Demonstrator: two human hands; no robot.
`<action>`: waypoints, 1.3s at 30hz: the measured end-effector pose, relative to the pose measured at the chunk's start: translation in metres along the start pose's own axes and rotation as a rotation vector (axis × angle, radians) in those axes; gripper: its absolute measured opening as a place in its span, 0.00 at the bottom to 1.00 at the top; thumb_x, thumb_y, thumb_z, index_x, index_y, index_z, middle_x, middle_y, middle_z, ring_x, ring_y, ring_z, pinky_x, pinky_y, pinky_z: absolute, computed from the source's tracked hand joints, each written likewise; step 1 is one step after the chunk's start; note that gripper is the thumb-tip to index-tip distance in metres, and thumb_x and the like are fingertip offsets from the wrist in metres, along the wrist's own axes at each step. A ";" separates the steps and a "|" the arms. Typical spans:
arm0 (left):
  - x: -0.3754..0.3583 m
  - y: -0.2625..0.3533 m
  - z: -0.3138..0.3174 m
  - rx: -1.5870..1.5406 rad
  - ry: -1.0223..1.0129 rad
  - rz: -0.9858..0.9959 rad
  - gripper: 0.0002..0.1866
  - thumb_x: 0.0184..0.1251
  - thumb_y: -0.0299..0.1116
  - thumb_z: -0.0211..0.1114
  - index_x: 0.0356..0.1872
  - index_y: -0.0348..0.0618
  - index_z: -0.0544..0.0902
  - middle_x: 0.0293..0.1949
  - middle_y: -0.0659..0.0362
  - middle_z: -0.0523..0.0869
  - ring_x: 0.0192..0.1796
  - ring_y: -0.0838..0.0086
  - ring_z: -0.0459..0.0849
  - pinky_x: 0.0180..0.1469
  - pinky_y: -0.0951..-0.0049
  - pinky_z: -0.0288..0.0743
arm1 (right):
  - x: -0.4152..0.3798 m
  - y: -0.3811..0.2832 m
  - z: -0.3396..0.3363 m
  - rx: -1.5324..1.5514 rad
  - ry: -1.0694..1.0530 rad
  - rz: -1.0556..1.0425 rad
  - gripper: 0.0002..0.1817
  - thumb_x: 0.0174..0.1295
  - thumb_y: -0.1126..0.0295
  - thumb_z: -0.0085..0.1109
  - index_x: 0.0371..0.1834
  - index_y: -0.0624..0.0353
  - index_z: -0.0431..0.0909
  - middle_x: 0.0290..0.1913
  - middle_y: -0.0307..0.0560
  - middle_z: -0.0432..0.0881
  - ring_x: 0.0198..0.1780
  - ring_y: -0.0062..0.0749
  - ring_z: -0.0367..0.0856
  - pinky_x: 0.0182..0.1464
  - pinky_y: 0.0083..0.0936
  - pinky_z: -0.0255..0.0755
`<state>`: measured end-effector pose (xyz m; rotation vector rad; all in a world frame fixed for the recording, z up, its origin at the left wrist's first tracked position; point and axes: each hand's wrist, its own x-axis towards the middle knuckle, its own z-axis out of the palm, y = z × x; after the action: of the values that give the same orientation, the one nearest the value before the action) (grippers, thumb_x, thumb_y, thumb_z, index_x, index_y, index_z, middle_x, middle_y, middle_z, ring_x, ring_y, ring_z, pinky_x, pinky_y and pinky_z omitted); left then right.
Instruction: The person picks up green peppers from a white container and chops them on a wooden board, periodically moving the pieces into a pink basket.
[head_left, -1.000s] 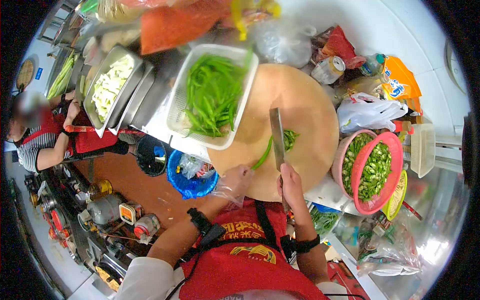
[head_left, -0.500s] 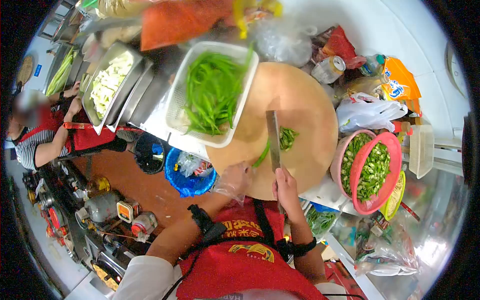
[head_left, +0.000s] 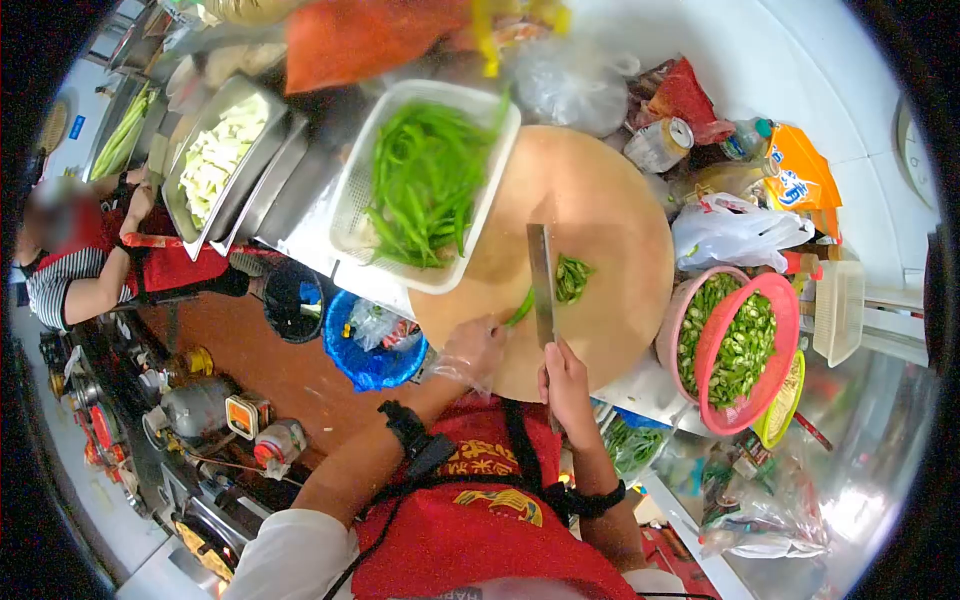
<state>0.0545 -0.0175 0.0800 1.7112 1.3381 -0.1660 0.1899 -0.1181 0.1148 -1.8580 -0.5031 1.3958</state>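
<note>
My right hand (head_left: 568,388) grips the handle of a kitchen knife (head_left: 541,280), its broad blade pointing away from me over the round wooden chopping board (head_left: 620,215). My left hand (head_left: 474,350), in a clear plastic glove, is closed on the near end of a green chili pepper (head_left: 522,306). The pepper's far end meets the left side of the blade. To the blade's right lies a small pile of cut green pepper (head_left: 572,279). A white plastic basket (head_left: 345,215) of whole green chili peppers (head_left: 425,180) overlaps the board's left edge.
Right of the board, two pink baskets (head_left: 716,345) hold sliced green peppers. Behind them are a white plastic bag (head_left: 735,230) and a can (head_left: 662,143). A blue-lined bin (head_left: 372,375) stands on the floor. At far left, another person (head_left: 90,260) is by metal trays (head_left: 222,160).
My left hand has shifted slightly toward the blade along with the pepper, leaving less of it showing. The knife has moved slightly left.
</note>
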 end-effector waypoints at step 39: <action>0.012 -0.002 -0.003 -0.042 0.007 0.190 0.15 0.63 0.41 0.54 0.42 0.42 0.81 0.37 0.40 0.82 0.42 0.45 0.81 0.45 0.51 0.75 | 0.000 0.005 0.013 0.036 -0.060 0.057 0.17 0.71 0.54 0.43 0.39 0.58 0.70 0.12 0.35 0.63 0.11 0.17 0.61 0.13 0.16 0.57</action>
<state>0.0563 -0.0069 0.0729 1.7931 1.1683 -0.0230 0.1772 -0.1170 0.1097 -1.8187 -0.4546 1.4928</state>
